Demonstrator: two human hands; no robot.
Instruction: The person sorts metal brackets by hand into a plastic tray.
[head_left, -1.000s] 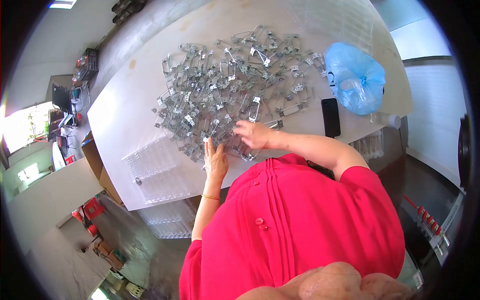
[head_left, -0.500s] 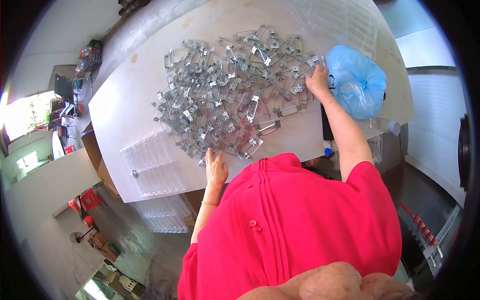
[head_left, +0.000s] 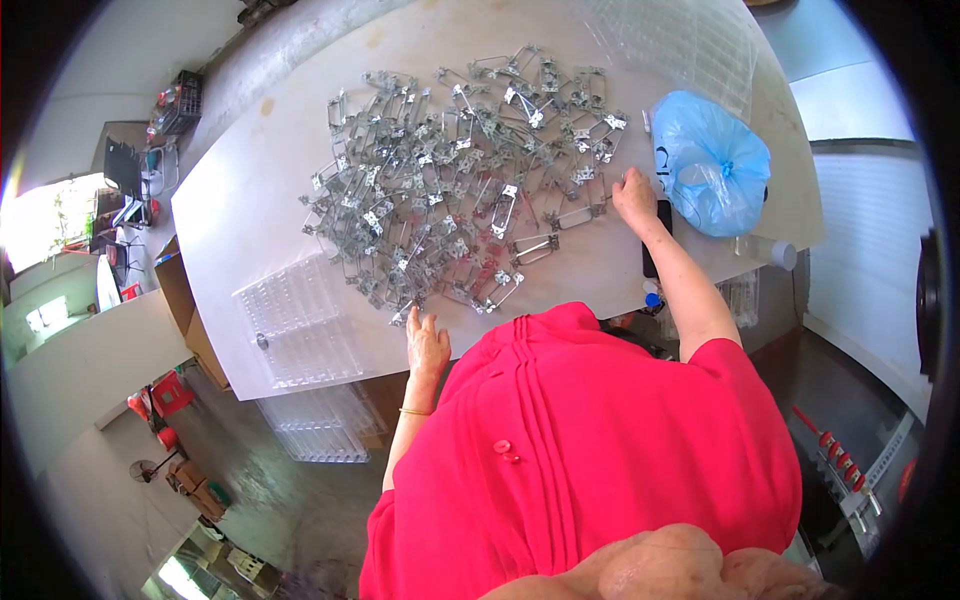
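Note:
A broad pile of small silver metal brackets [head_left: 430, 170] with wire-like frames lies tangled on the pale table [head_left: 225, 205]. My left hand [head_left: 428, 348] is at the pile's near edge, fingers apart, with its fingertips close to the lowest brackets. At the right edge of the pile, my right hand [head_left: 635, 200] has its fingers bent and drawn together beside a loose long bracket [head_left: 578, 217]. Whatever lies between those fingers is too small to make out. Another bracket [head_left: 535, 248] rests apart from the heap, towards me.
A tied blue plastic bag [head_left: 710, 165] stands right of my right hand, near a dark flat object [head_left: 650, 245] and a clear bottle with a white cap [head_left: 783, 255]. Clear plastic trays [head_left: 300, 320] lie at left; more clear sheets [head_left: 680, 50] lie at the far right.
My right hand has come towards me, away from the upper right brackets. My left hand has shifted slightly left and nearer to me.

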